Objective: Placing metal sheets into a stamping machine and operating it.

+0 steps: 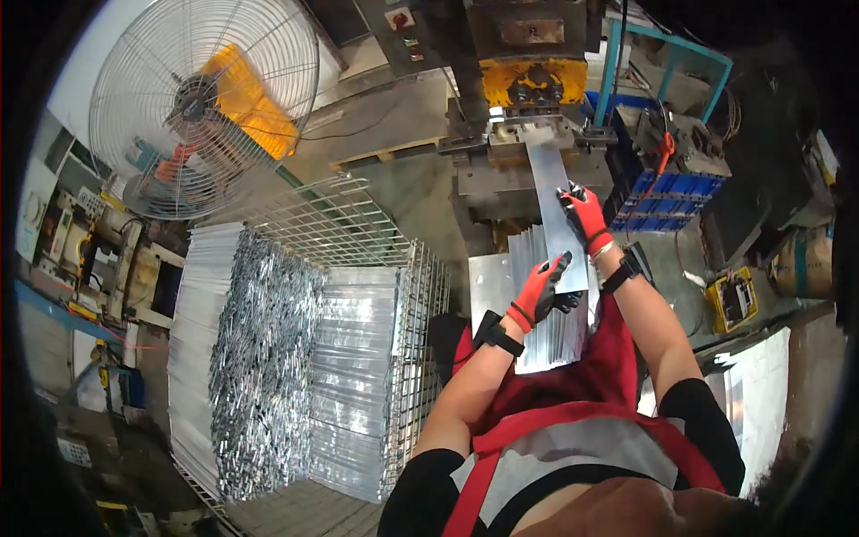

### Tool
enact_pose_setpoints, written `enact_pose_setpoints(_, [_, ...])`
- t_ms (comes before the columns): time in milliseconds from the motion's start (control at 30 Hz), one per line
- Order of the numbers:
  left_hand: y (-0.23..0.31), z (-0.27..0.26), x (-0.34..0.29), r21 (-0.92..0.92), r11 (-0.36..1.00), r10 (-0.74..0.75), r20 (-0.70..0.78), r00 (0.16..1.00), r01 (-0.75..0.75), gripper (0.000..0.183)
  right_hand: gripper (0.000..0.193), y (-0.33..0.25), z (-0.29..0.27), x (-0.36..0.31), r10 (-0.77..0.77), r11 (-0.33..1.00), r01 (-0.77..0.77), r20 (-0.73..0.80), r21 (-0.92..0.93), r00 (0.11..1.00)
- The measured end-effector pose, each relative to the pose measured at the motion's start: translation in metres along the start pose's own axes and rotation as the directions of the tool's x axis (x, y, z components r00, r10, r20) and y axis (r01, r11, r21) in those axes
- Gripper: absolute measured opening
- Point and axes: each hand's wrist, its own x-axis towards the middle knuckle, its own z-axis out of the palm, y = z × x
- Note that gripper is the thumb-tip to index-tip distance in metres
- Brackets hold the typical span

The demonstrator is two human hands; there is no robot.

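A long flat metal strip stretches away from me, its far end at the die of a press. My left hand, in a red glove with black fingertips, is closed on the strip's near end. Farther up, my right hand, gloved alike, grips the right edge of the same strip with its fingers bent over it. Beneath the strip, a stack of similar metal strips rests at my lap, partly hidden by my left hand and the held strip.
A wire cage at left holds many stacked metal strips. Beyond it stands a large caged fan with a yellow cloth. Blue crates are right of the press. A yellow bin sits farther right.
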Motion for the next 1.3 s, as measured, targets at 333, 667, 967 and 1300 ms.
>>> enact_pose_setpoints(333, [0.027,-0.015,0.019,-0.021,0.998,0.054,-0.206,0.977,-0.059,0.037,0.014,0.001,0.036,0.028,0.202,0.935,-0.27,0.279,0.23,0.939])
enact_pose_setpoints(667, [0.028,-0.016,0.015,0.122,0.988,0.127,-0.283,0.951,-0.095,0.028,0.014,-0.009,0.051,0.016,0.251,0.909,-0.304,0.206,0.285,0.946])
enact_pose_setpoints(967, [0.035,-0.011,0.015,0.123,0.991,0.079,-0.259,0.963,-0.048,0.031,0.02,0.011,0.044,0.028,0.223,0.902,-0.292,0.234,0.319,0.946])
enact_pose_setpoints(1300, [0.033,-0.012,0.011,0.126,0.992,0.047,-0.357,0.933,-0.002,0.042,0.022,0.0,0.043,0.018,0.294,0.923,-0.334,0.21,0.19,0.932])
